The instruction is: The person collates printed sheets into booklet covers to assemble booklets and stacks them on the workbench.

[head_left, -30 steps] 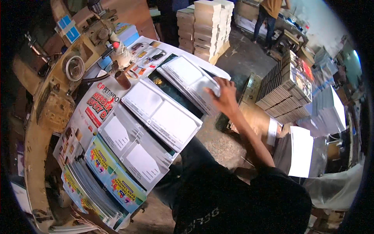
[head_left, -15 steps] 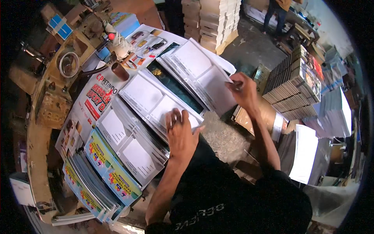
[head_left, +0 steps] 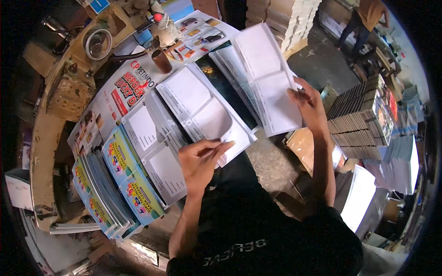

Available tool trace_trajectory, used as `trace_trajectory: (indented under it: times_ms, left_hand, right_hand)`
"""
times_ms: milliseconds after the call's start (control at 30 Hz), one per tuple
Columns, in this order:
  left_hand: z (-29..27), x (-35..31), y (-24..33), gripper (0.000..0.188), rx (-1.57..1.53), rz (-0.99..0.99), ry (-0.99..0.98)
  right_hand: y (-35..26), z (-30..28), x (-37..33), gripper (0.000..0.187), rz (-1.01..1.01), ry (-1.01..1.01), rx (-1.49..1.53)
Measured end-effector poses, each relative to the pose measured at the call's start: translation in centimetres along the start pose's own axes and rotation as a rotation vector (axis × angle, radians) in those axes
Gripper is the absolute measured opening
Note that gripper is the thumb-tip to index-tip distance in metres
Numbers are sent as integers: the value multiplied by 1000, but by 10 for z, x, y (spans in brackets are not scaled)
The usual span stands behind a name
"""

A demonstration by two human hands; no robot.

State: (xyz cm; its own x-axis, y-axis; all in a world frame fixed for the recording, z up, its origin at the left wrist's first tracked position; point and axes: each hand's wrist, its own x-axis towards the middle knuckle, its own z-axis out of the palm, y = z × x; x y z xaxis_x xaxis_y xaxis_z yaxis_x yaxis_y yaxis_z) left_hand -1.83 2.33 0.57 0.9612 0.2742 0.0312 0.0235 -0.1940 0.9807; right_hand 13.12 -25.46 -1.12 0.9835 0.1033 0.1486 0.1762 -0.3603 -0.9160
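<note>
My right hand (head_left: 313, 108) grips the right edge of a white printed sheet (head_left: 276, 99), raised above a fanned stack of sheets (head_left: 235, 73). Thumb and fingers of my left hand (head_left: 199, 166) pinch the near corner of another printed sheet (head_left: 184, 92), which curls up from the middle stack. Left of that stack lie overlapping grey-and-white printed sheets (head_left: 161, 170). Farther left are colourful blue, yellow and green covers (head_left: 133, 184), fanned out along the table's near left side.
A poster (head_left: 110, 87) covers the tabletop, with a brown cylinder (head_left: 161, 61) on it. A worn metal machine (head_left: 69, 99) stands at left. Tall paper piles (head_left: 276, 18) rise behind; bound book stacks (head_left: 357, 117) stand at right. A person (head_left: 363, 23) is at the far right.
My right hand has lifted a sheet off the right stack and moved it right. My left hand has gone from lying spread on the middle stack to pinching its top sheet's corner.
</note>
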Motion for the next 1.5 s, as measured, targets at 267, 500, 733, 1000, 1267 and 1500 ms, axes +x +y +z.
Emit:
trace_trajectory:
  times_ms: [267, 500, 733, 1000, 1267, 1500]
  left_hand:
    - [-3, -20, -13, 19, -235, 147, 31]
    - [-61, -41, 9, 33, 370, 247, -25]
    - [-114, -64, -6, 52, 731, 97, -98]
    - [-125, -88, -31, 16, 61, -51, 128]
    - [-121, -98, -42, 13, -419, 62, 326]
    - [-143, -102, -24, 27, -210, 94, 62]
  right_hand:
    - [-27, 57, -10, 43, 19, -326, 79]
    - [2, 104, -25, 50, 295, -223, 220]
    - [-27, 110, -25, 71, 313, -122, 108]
    - [-52, 113, -25, 45, 96, -268, 206]
    - [-105, 162, -62, 47, -35, -293, 154]
    - [-58, 213, -93, 50, -104, -609, 354]
